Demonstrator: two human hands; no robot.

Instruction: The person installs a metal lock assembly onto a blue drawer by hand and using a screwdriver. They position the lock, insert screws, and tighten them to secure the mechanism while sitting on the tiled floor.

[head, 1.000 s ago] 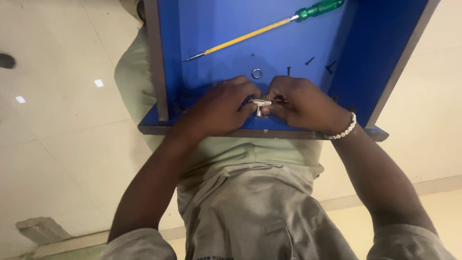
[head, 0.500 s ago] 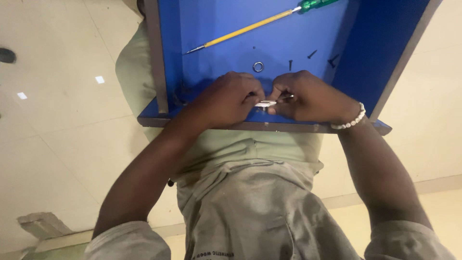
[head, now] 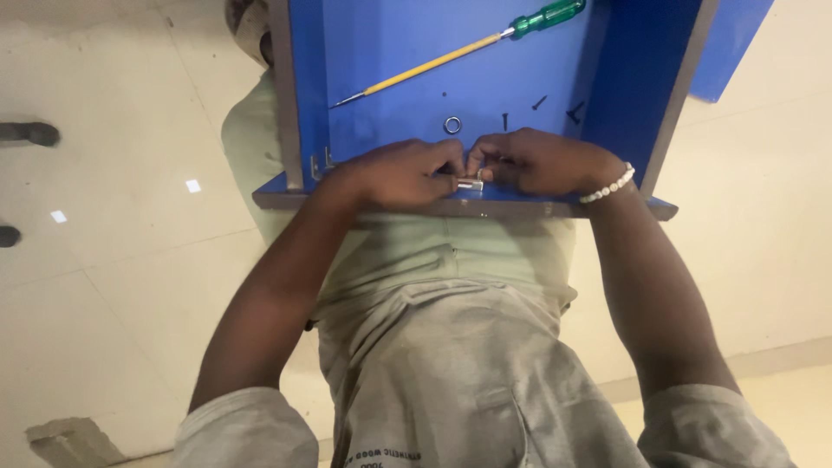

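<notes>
A blue board [head: 390, 52] with raised side walls lies across my lap. My left hand [head: 403, 173] and my right hand [head: 542, 160] meet at its near edge, fingers pinched together on a small silver metal fitting [head: 471, 184]. Most of the fitting is hidden under my fingers. A bead bracelet [head: 607, 185] circles my right wrist. Just beyond my fingertips a metal ring [head: 452, 125] rests on the board, with dark screws [head: 505, 121] to its right.
A screwdriver with a yellow shaft and green handle [head: 451, 56] lies diagonally across the far part of the board. Metal brackets [head: 319, 163] sit at the left inner corner. Pale floor tiles [head: 113, 260] surround me; dark objects [head: 30, 133] lie at far left.
Both hands stay pinched on the fitting at the board's near edge. The view has shifted slightly, and my fingers have closed more tightly over the metal piece.
</notes>
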